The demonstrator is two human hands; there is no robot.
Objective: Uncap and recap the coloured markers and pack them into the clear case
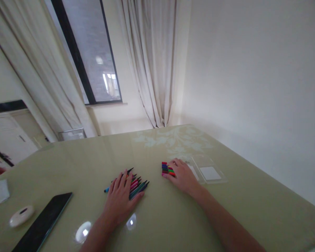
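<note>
1. I see 2 bare hands on the glossy green table (173,224), both palm down
2. Left hand (120,199) lies flat with fingers spread over a loose row of markers (136,187); it presses on them rather than gripping, nothing closed around any pen
3. I count roughly 8 to 10 pens in that row, dark caps pointing up and right; the hand hides part of it, so I cannot give an exact number
4. Right hand (182,176) rests on a second bunch of markers (167,169), fingers curled over it; only the coloured ends show at the left of the fingers, about 6 of them, and I cannot tell whether the fingers actually clasp it
5. The 2 marker groups sit near each other, not touching
6. Just right of the right hand: 1 clear plastic case (208,169), lying open and flat
7. Far left: 1 dark tablet (43,220) and 1 white oval object (21,216) beside it
</note>
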